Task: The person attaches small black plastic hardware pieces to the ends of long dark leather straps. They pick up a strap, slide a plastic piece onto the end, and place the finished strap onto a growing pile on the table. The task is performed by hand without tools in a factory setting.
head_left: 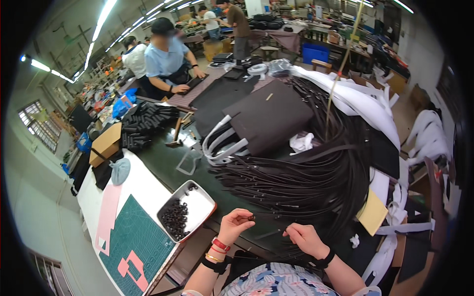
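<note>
My left hand (pixel 236 227) is closed in a pinch on a small dark piece (pixel 252 217), similar in colour to those in the tray. A short way to its right, my right hand (pixel 305 239) has its fingers curled together; a thin dark end shows at the fingertips, too small to name. Just beyond both hands lies a large heap of long black straps (pixel 296 180), many with small shiny spots near their ends. To the left of my left hand stands a white tray (pixel 203 207) with many small black ring-like parts (pixel 175 218) piled in one side.
A green cutting mat (pixel 129 237) with pink pieces (pixel 136 269) lies at the left. Past the straps are a black bag (pixel 271 116) and white rolled material (pixel 365 101). A yellow sheet (pixel 373 212) is at the right. A person in blue (pixel 165 59) works across the table.
</note>
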The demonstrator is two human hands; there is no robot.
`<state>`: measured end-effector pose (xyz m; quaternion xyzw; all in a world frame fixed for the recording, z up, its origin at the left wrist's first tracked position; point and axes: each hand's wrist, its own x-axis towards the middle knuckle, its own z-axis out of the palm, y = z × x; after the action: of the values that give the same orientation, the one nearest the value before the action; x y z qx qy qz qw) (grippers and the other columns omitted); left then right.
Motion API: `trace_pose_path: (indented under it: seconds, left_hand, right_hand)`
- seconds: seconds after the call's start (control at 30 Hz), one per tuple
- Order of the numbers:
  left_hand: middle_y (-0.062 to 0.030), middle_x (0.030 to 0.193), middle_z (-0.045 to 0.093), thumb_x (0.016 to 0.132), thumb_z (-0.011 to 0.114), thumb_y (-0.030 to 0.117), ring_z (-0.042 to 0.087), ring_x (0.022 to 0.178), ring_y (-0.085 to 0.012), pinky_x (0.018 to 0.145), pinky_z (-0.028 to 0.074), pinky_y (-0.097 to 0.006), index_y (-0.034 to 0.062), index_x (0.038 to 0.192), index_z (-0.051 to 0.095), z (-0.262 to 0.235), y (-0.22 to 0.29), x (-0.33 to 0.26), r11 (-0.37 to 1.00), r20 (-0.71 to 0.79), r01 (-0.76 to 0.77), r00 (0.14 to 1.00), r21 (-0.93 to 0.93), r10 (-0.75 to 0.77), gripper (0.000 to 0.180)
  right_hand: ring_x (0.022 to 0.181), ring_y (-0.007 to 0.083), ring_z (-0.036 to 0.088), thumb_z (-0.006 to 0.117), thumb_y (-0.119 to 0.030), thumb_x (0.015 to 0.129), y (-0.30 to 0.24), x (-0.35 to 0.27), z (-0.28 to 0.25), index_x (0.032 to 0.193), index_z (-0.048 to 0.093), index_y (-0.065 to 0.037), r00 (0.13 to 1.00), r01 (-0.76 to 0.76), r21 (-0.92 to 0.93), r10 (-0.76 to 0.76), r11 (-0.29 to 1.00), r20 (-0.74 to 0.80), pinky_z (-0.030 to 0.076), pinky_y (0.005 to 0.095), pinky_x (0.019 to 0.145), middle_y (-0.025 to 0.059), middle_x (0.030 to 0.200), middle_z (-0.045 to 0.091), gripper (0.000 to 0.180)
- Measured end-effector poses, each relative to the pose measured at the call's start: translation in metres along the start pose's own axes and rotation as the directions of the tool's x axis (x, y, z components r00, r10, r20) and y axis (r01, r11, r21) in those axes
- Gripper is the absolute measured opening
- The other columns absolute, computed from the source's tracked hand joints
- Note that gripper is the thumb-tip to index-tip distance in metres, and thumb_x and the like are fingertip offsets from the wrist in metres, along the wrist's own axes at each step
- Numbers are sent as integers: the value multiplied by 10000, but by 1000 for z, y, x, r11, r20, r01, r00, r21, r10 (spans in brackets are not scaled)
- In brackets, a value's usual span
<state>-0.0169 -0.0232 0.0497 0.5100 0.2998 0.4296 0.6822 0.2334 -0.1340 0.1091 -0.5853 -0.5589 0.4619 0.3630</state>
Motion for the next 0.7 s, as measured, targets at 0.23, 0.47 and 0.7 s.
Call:
trace_pose_path:
  seconds: [0.23,0.47,0.7]
  left_hand:
    - [-81,1048,702,786,727,-63,677,926,-134,832,565,-259,-6,1040,684,28,16,9,924,139,-34,990,381,-21,264]
    - [-69,960,712,732,754,-2,701,853,-194,741,567,-283,46,976,704,42,25,9,677,326,-298,941,673,90,254]
    - [-78,971,700,759,732,69,681,873,-261,732,559,-327,63,943,674,51,30,-10,467,551,-558,817,686,168,193]
  right_hand:
    - [523,175,561,551,-270,948,0,-11,-4,746,668,-52,999,-32,-67,34,997,34,436,301,547,65,575,588,319]
    - [503,163,553,552,-268,941,8,-15,-5,750,675,-49,996,-63,-72,68,995,61,423,299,528,54,568,590,315]
    - [618,222,664,564,-199,925,0,-17,13,956,673,-60,993,-41,-46,46,998,109,511,329,598,87,692,668,179]
